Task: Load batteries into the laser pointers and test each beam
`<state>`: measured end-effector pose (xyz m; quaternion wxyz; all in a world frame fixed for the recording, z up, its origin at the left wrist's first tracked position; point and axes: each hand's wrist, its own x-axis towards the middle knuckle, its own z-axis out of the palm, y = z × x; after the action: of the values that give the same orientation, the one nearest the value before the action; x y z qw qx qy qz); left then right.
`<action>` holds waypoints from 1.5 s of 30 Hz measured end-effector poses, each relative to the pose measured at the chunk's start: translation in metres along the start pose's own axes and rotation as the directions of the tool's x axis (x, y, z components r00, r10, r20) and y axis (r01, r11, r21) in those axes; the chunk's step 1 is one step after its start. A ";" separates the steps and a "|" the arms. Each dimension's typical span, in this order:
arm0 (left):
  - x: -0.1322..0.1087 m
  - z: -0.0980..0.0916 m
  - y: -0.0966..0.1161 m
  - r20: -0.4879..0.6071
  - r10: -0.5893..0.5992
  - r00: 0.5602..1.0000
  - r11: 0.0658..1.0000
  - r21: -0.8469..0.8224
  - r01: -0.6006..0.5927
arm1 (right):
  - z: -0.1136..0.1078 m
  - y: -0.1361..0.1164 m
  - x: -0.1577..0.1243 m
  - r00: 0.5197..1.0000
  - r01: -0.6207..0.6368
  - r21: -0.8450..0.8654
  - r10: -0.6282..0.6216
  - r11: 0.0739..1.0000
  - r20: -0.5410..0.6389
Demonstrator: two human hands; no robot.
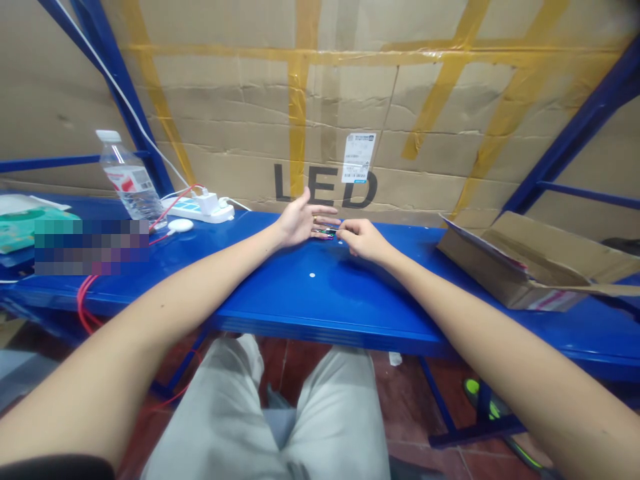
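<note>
My left hand [300,221] is held out over the blue table [280,293], thumb up and fingers stretched out, with a ring on one finger. At its lower fingertips is a small shiny piece [327,233] with green and purple glints, too small to name. My right hand [364,239] meets it from the other side, thumb and forefinger pinched together at the piece's right end. Whether the left fingers bear any of its weight, I cannot tell.
An open cardboard box [525,293] stands on the right. To the left are a water bottle [131,183], a white power strip [203,210], a round white pad [180,226], red cables [86,303] and a green packet [37,223]. A large carton [240,120] rises behind.
</note>
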<state>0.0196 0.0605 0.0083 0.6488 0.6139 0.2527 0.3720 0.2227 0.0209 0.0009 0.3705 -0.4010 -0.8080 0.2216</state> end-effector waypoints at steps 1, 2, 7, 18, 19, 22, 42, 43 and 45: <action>0.000 0.000 0.000 -0.002 0.002 1.000 1.000 -0.002 -0.002 | -0.001 0.000 0.000 1.000 -0.004 -0.010 0.004 1.000 -0.014; 0.000 0.000 0.000 -0.004 0.003 1.000 1.000 -0.003 -0.003 | -0.001 0.001 0.001 1.000 -0.009 -0.020 0.009 1.000 -0.026; 0.001 0.000 0.000 -0.017 0.008 1.000 1.000 -0.024 -0.009 | -0.003 0.003 0.002 0.998 -0.011 -0.031 0.009 0.999 -0.064; 0.001 -0.001 0.000 0.001 0.016 1.000 1.000 -0.027 -0.016 | -0.003 0.003 0.002 0.998 -0.009 -0.016 0.008 1.000 -0.056; 0.001 -0.001 0.001 0.007 0.017 1.000 1.000 -0.023 -0.017 | -0.003 0.004 0.003 0.999 -0.008 -0.016 0.007 1.000 -0.053; 0.001 0.000 0.001 0.008 0.028 1.000 0.999 0.018 -0.028 | -0.003 0.007 0.004 0.998 0.002 -0.020 -0.003 1.000 -0.059; 0.025 -0.058 0.011 -0.204 0.341 0.918 0.696 0.711 -0.101 | -0.010 0.033 0.078 0.973 -0.214 0.277 0.230 0.937 -0.027; 0.030 -0.064 0.008 -0.224 0.343 0.912 0.675 0.734 -0.074 | -0.006 0.037 0.087 0.968 -0.224 0.272 0.246 0.936 -0.049; 0.038 -0.076 0.003 -0.276 0.354 0.893 0.614 0.789 0.001 | 0.002 0.045 0.101 0.958 -0.248 0.237 0.274 0.939 -0.083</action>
<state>-0.0180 0.1368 0.0069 0.2147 0.7622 0.4525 0.4102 0.2020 0.1294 0.0125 0.4265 -0.4724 -0.6947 0.3352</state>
